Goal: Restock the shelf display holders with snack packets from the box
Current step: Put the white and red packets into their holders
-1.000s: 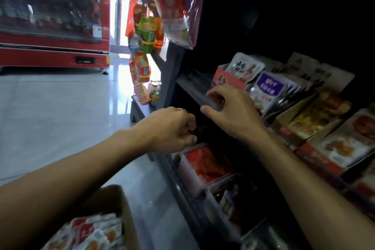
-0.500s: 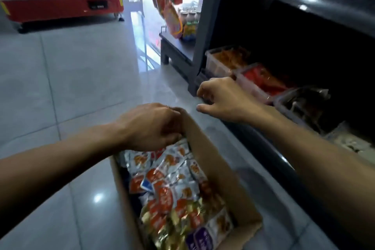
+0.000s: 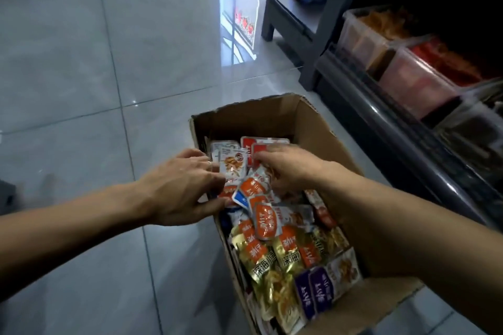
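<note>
Inside the box [image 3: 272, 114], our left hand [image 3: 179, 193] and right hand [image 3: 288, 166] pinch light, slippery snack packets [image 3: 265, 219]; we'd grip their sealed edges.

open cardboard box [image 3: 275, 114] full of snack packets [image 3: 268, 219]

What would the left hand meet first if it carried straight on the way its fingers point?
The left hand points right, into the cardboard box. It would likely meet the white-and-orange snack packets at its fingertips first; depth is unclear.
</note>
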